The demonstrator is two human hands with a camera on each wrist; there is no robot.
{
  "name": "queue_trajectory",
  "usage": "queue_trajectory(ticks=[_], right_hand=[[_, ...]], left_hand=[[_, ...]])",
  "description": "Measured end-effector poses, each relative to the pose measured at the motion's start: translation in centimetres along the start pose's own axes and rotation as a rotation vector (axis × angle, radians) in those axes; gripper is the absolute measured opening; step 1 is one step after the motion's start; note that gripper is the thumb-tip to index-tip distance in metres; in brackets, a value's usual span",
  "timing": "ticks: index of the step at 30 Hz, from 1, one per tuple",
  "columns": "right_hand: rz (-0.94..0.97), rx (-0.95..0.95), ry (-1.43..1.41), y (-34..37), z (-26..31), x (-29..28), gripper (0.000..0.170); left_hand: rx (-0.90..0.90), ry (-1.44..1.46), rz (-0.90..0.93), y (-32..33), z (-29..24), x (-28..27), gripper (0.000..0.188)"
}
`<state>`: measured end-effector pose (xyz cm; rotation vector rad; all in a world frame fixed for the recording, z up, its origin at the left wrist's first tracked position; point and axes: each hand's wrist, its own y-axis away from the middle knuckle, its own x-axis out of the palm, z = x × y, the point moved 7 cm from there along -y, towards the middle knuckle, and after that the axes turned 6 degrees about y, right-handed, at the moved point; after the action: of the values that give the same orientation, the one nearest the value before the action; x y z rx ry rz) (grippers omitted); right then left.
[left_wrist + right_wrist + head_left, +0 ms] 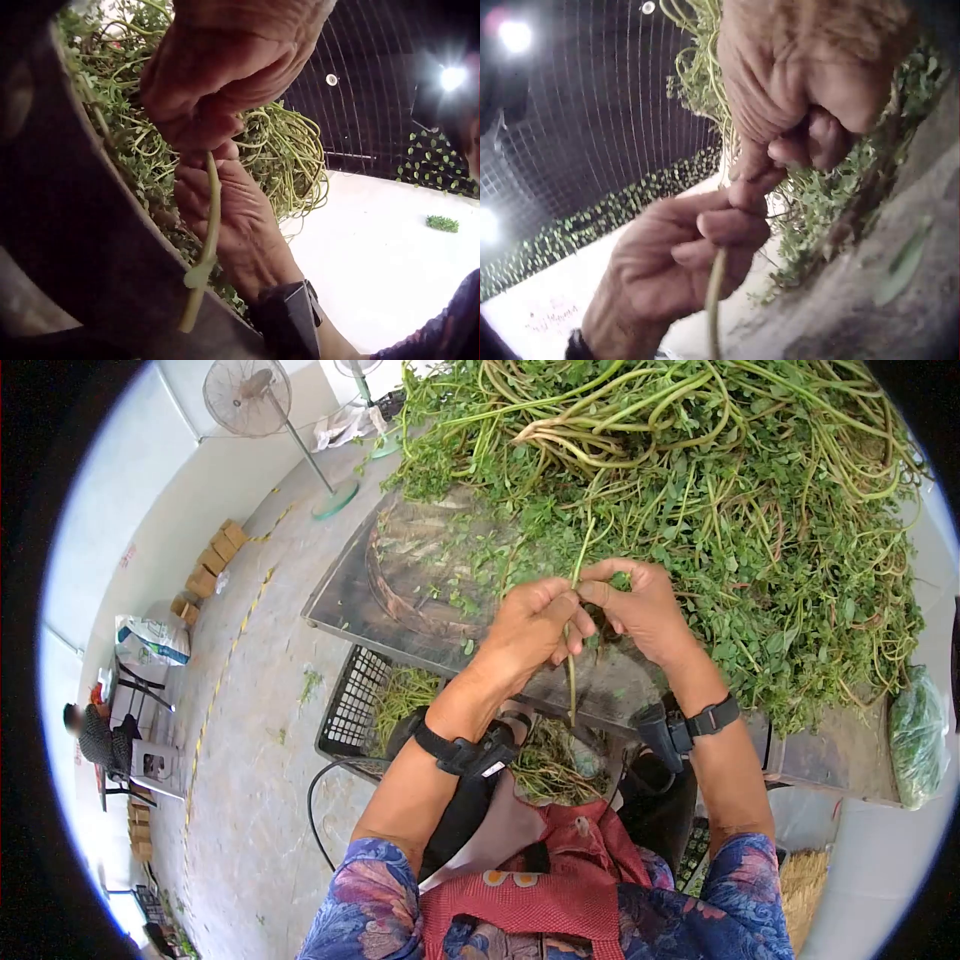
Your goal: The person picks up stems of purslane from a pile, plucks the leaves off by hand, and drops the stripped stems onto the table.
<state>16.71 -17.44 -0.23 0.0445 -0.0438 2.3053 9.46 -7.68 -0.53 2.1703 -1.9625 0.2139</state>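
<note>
Your left hand and right hand pinch one stem near the table edge.
Greens crowd beyond; curled fingers hide the stem's middle.

The stem I pinch looks smooth, with a faint sheen. The dark strap on my right wrist is matt, and my sleeve is printed cloth; my red apron shows a coarser, textured weave. Before me the table looks scuffed and dull. The crate is black plastic lattice — the bag, thin, crinkled plastic with a glossy shine.
</note>
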Motion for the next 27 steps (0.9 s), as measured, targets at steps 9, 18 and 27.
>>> queue_trajectory(ticks=[9,18,27], right_hand=[[-0.26,-0.133,-0.381,-0.3,0.8,-4.4,0.017],[-0.237,-0.025,-0.418,-0.6,0.0,-2.9,0.018],[-0.181,-0.068,-0.373,-0.6,0.1,-3.1,0.02]], left_hand=[[0.2,-0.149,-0.078,-1.6,-2.0,-4.2,0.021],[0.071,-1.191,-0.504,-5.6,-2.4,-10.6,0.033],[0.238,-1.224,-0.553,-5.4,-2.2,-10.2,0.022]])
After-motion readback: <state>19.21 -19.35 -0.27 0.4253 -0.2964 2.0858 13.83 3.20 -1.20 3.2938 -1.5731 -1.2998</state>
